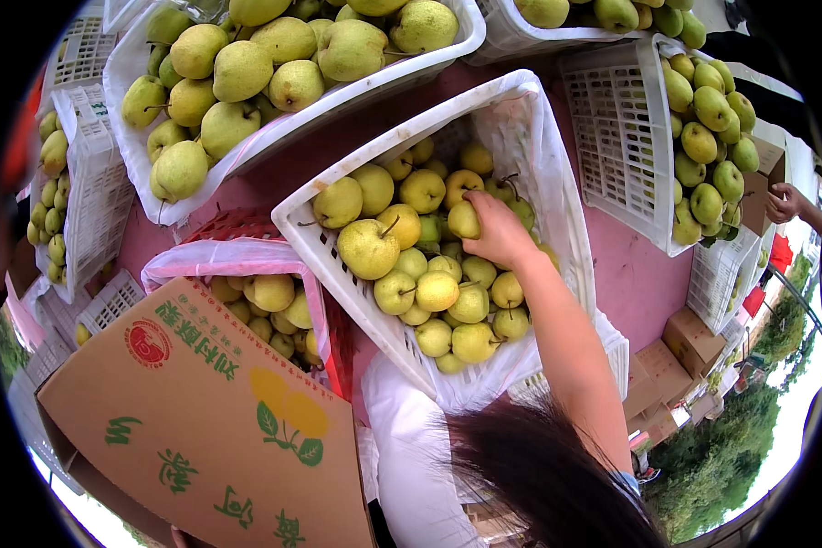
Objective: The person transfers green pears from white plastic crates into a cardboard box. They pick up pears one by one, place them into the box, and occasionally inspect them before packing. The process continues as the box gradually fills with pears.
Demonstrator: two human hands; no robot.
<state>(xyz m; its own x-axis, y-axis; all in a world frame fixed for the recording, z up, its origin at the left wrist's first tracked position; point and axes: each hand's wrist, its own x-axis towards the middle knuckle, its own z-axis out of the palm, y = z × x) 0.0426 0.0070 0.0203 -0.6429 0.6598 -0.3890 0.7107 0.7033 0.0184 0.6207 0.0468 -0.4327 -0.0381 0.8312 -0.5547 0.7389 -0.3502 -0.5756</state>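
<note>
My right hand (499, 231) reaches into a white plastic crate (294, 212), its fingers closed around a yellow-green pear (463, 220). Several pears (437, 291) lie below and around it, most with stems showing. A white liner (520, 130) covers part of the crate's inner walls. At the lower left, a printed cardboard box (205, 418) stands tilted close to me, bearing writing and a pear picture. Only a fingertip of my left hand (178, 537) shows, gripping the box's bottom edge; the rest is hidden. Dark hair hangs over the bottom of the view.
A red crate (339, 342) with a pink-edged liner holds pears beside the box. Heaped white crates stand at the top left (466, 44), far left (96, 198) and right (609, 130). Cardboard boxes (688, 335) stack at right, where another person's hand (786, 203) shows.
</note>
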